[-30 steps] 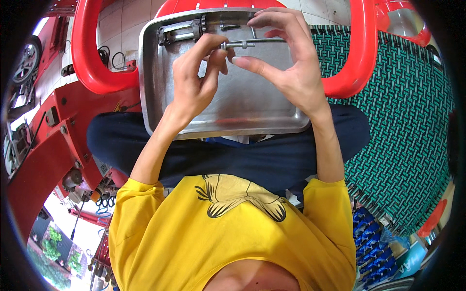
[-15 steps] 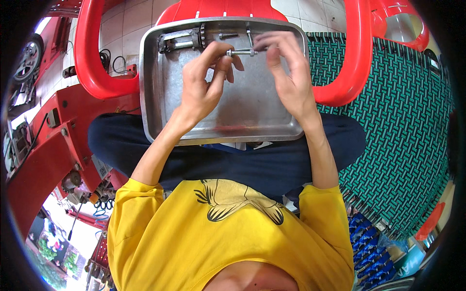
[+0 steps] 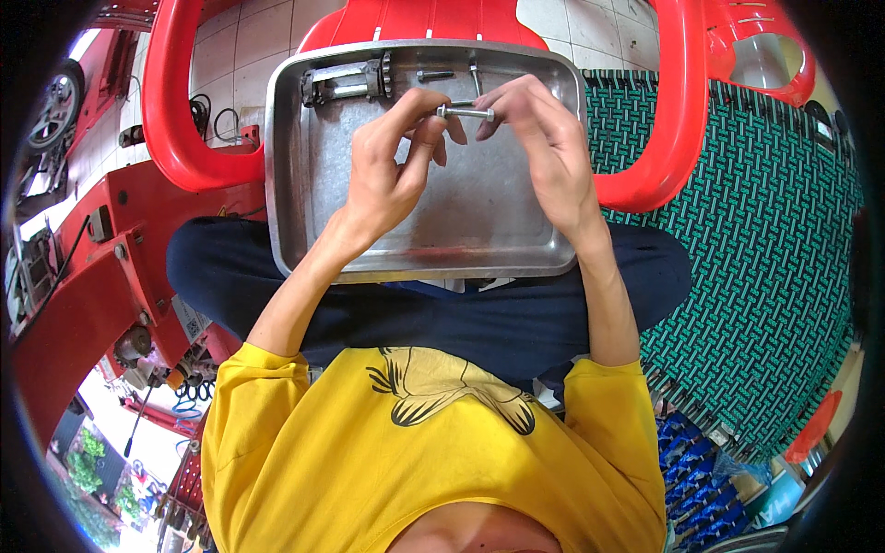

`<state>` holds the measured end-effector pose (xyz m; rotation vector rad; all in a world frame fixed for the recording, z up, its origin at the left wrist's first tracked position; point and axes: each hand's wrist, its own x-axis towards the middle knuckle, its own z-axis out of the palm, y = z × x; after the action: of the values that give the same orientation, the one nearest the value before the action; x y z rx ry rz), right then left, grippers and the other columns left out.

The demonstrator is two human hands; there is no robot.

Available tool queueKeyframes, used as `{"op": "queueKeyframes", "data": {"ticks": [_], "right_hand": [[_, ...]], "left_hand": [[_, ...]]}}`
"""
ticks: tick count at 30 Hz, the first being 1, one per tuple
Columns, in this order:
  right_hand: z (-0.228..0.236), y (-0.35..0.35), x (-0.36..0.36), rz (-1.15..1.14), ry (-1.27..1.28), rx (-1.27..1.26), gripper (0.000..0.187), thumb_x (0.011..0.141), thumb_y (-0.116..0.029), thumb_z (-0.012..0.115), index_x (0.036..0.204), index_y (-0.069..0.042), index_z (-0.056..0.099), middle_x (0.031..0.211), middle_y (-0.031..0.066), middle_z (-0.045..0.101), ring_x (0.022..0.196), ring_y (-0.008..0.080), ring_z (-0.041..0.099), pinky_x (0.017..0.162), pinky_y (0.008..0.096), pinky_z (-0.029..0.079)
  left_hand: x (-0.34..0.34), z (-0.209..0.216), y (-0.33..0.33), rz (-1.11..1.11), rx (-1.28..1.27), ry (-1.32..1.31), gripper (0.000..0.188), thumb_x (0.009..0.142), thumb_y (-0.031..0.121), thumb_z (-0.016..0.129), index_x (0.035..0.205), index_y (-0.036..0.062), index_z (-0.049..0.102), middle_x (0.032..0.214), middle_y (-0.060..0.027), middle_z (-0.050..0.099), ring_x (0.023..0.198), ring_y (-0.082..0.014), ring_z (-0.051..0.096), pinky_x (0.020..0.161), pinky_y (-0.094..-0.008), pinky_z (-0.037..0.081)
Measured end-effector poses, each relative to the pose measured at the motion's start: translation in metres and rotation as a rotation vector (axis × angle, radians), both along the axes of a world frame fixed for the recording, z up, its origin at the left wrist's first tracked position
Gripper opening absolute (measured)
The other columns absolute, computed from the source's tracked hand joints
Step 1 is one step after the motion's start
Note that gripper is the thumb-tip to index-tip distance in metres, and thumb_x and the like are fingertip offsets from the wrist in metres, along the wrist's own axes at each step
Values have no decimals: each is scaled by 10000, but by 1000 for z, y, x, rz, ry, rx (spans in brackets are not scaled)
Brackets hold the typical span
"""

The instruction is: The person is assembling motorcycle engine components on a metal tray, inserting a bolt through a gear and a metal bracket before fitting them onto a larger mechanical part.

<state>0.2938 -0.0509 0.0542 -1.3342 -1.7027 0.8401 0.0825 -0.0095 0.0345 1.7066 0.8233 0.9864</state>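
Note:
Above the far half of a metal tray, my left hand pinches a silvery bolt near its head. The bolt lies about level and points right. A small nut sits at its right end. There my right hand has its curled fingers, slightly blurred, closed about the nut. Part of another thin metal rod shows just behind the bolt, mostly hidden by the fingers. In the tray's far left corner rests a dark metal part with toothed ends. A short bolt and an upright bolt lie to its right.
The tray rests across my crossed legs and against a red plastic chair, whose red arms curve round both sides. A green woven lounger stands at right. Red metal machinery fills the left side.
The bolt and both hands have come slightly nearer to me and a little right. My right fingers, blurred and more spread before, now curl in at the bolt's end.

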Motion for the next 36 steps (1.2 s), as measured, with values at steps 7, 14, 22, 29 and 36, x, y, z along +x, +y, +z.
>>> {"op": "queueKeyframes", "data": {"ticks": [7, 14, 22, 29, 36], "right_hand": [[17, -2, -30, -279, 337, 24, 359, 1013, -324, 728, 955, 29, 699, 1138, 130, 631, 1007, 228, 677, 852, 336, 543], [9, -2, -14, -161, 169, -34, 667, 1134, -499, 426, 853, 43, 693, 1044, 133, 626, 922, 224, 649, 828, 344, 506], [9, 0, -15, -215, 228, 44, 612, 1144, -437, 441, 873, 50, 693, 944, 113, 642, 894, 217, 655, 819, 338, 506], [15, -1, -16, -230, 95, -78, 396, 1060, -356, 650, 940, 16, 711, 994, 111, 649, 945, 208, 674, 818, 327, 522], [7, 1, -20, -251, 278, 86, 377, 903, -174, 840, 1191, -27, 647, 1180, 93, 633, 1061, 210, 676, 854, 344, 566]], "left_hand": [[1, -4, 6, 23, -30, -30, 93, 1040, -18, 551, 1104, 2, 614, 777, -76, 704, 637, -136, 659, 612, -284, 516], [2, -5, 5, 13, -13, 16, 83, 1033, -19, 563, 1096, 3, 612, 758, -84, 695, 609, -153, 657, 597, -296, 509], [3, -4, 5, 1, -20, 6, 82, 1027, -30, 567, 1090, 2, 608, 763, -86, 699, 605, -153, 656, 590, -297, 511], [3, -2, 5, -24, -1, 7, 84, 1032, -28, 556, 1092, 0, 608, 778, -87, 708, 612, -144, 656, 595, -294, 515], [3, -4, 7, 17, -33, -15, 94, 1034, -32, 541, 1101, -1, 599, 797, -90, 723, 616, -144, 650, 601, -292, 517]]}}
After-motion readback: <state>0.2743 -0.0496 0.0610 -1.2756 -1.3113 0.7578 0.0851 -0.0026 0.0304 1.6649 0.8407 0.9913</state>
